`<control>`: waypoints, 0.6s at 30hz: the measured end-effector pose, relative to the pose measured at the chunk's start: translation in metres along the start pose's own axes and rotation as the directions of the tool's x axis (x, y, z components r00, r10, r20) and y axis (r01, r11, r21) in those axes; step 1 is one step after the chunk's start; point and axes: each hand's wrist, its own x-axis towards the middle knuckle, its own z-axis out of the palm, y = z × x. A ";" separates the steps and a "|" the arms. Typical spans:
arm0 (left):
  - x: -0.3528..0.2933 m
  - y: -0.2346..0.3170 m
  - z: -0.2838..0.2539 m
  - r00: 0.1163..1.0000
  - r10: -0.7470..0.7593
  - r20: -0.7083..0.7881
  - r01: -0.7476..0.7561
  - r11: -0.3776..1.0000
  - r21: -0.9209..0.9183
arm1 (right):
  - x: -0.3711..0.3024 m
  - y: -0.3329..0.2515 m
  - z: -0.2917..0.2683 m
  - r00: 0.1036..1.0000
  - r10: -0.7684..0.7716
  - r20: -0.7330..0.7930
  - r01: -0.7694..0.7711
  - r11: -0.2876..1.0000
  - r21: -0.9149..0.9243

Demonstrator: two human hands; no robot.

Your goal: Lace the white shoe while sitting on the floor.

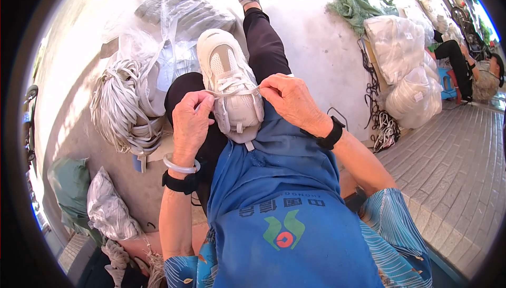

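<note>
A white and beige sneaker (225, 58) rests on my lap, its toe pointing away from me. Thin pale laces cross its tongue, and one shoelace (232, 93) stretches sideways between my two hands. On the sneaker's left side, my left hand (191, 122) pinches one end between thumb and forefinger. My right hand (295, 102) grips the other end at the right edge, fingers curled together. A blue apron (279, 177) covers my lap under the shoe's heel.
To the left hangs a thick bundle of pale laces (124, 106), beside plastic-wrapped packs (182, 11). Stuffed clear bags (395, 48) and dark cords (370, 77) lie at right. Grey and green bags (68, 182) sit lower left. Another person (458, 66) sits at far right.
</note>
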 end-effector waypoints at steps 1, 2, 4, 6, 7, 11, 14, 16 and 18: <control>0.001 0.001 0.001 0.999 0.048 -0.004 -0.048 0.998 0.050 | 0.005 0.001 0.001 1.000 0.001 0.000 -0.001 1.000 0.001; 0.002 0.000 0.001 0.999 0.048 -0.003 -0.048 0.998 0.051 | 0.009 0.001 0.001 1.000 0.010 -0.019 -0.009 1.000 0.021; 0.006 -0.003 0.001 0.969 0.246 -0.020 -0.231 0.933 0.275 | 0.013 0.002 0.002 0.999 0.017 -0.033 -0.016 0.999 0.044; 0.008 0.001 -0.002 0.996 0.092 -0.001 -0.091 0.989 0.117 | 0.013 0.004 0.003 0.998 0.048 -0.028 -0.045 0.995 0.092; 0.009 0.002 -0.002 0.997 -0.058 0.043 0.060 0.997 -0.039 | 0.013 0.004 0.003 0.998 0.050 -0.027 -0.047 0.995 0.091; 0.003 -0.001 0.003 0.997 -0.065 -0.044 0.053 0.971 -0.235 | 0.011 -0.003 0.002 0.986 0.168 0.003 -0.167 0.980 0.112; 0.004 -0.004 0.008 0.990 0.094 -0.105 -0.091 0.995 0.034 | 0.014 0.004 0.001 0.981 0.186 0.049 -0.191 0.973 0.133; 0.008 -0.006 0.005 0.969 0.204 -0.140 -0.170 0.961 0.219 | 0.019 0.004 -0.001 0.991 0.118 0.061 -0.125 0.984 0.127; 0.006 -0.003 0.004 0.989 0.087 -0.120 -0.077 0.993 0.086 | 0.023 0.003 -0.007 0.995 -0.039 0.094 0.042 0.999 -0.026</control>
